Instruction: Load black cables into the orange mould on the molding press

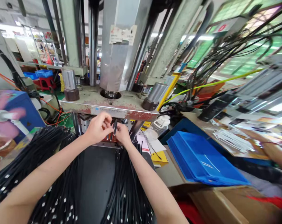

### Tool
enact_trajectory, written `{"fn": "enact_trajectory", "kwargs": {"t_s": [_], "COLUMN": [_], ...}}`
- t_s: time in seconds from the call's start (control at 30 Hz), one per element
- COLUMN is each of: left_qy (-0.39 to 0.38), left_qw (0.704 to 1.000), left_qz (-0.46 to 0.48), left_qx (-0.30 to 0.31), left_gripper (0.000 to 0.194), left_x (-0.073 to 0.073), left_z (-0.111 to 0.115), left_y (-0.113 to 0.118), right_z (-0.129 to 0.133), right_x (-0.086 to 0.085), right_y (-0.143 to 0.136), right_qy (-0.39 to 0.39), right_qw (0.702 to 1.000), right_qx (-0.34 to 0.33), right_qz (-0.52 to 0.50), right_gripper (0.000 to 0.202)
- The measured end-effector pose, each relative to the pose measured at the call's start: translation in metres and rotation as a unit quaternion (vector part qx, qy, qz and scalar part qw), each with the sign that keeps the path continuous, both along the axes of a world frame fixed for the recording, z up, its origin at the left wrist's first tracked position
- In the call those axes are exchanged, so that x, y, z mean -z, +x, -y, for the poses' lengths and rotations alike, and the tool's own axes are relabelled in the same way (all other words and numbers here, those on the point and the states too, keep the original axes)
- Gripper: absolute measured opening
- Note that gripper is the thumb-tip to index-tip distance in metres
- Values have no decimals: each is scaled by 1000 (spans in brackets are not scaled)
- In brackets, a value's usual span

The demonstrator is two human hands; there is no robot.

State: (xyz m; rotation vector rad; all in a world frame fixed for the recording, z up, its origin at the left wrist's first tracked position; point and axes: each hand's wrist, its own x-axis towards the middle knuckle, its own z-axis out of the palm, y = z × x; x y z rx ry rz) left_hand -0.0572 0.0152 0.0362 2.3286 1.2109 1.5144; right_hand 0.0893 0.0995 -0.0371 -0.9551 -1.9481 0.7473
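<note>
My left hand (99,128) is raised in front of the press opening, its fingers curled and the thumb pointing toward the right hand. What its fingertips hold, if anything, is too small to make out. Close beside it, my right hand (122,134) pinches a flat black cable end (115,127) that stands nearly upright between the two hands. Behind the fingers sits an orange-brown mould block (111,137), partly hidden. Bundles of black cables with white tips lie on both sides: the left bundle (54,174) under my left forearm, the right bundle (125,186) beside my right forearm.
Above my hands is the press's heavy plate (108,104). A blue plastic bin (201,158) stands at the right, above a cardboard box (224,202). A white-lidded jug (161,124) is near the press. At the far right, another person's arm (275,151) reaches over a bench. A pink fan (9,116) is at left.
</note>
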Motion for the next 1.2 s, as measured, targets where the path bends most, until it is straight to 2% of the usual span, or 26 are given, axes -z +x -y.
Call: {"fn": "enact_trajectory", "kwargs": {"t_s": [0.07,0.1,0.17,0.23,0.33,0.4,0.57,0.7,0.8,0.87,0.93,1.0,1.07,1.13,1.2], "left_qy": [-63,-85,-114,-135,-163,-176,-263,-324,-304,-291,-275,-258,-215,-152,-132], "left_qw": [990,975,940,914,895,890,872,854,867,875,884,893,911,925,901], "left_qz": [-127,-204,-322,-380,-414,-419,-412,-395,-373,-360,-348,-337,-311,-276,-278], "left_qx": [-12,0,29,39,37,25,-37,-103,-133,-139,-144,-150,-165,-213,-306], "left_gripper": [9,11,29,48,54,52,55,55,52,50,49,50,49,46,42], "left_x": [28,41,61,72,71,66,55,53,53,52,50,50,56,68,83], "left_z": [-2,-2,1,6,7,-1,-52,-99,-124,-130,-126,-107,-76,-37,0], "left_y": [-8,-12,-20,-25,-28,-27,-24,-19,-10,-3,-1,-6,-20,-40,-59], "right_z": [-14,-17,-18,-16,-16,-19,-17,-3,-5,-12,-16,-13,0,21,43], "right_x": [1,3,6,8,8,6,4,5,3,1,0,3,9,18,28], "right_y": [-2,-2,-1,1,1,-2,-5,1,-1,-5,-5,5,26,53,79], "right_qy": [-32,-45,-64,-68,-18,15,33,33,-9,-47,-45,-5,30,29,2], "right_qw": [999,999,997,997,997,994,974,970,968,966,969,977,980,971,933], "right_qx": [-15,-21,-31,-35,-18,7,136,113,127,132,126,120,114,126,159], "right_qz": [3,9,21,33,74,108,177,215,218,218,207,179,158,203,321], "right_gripper": [14,13,10,8,14,14,19,9,10,12,13,14,14,18,27]}}
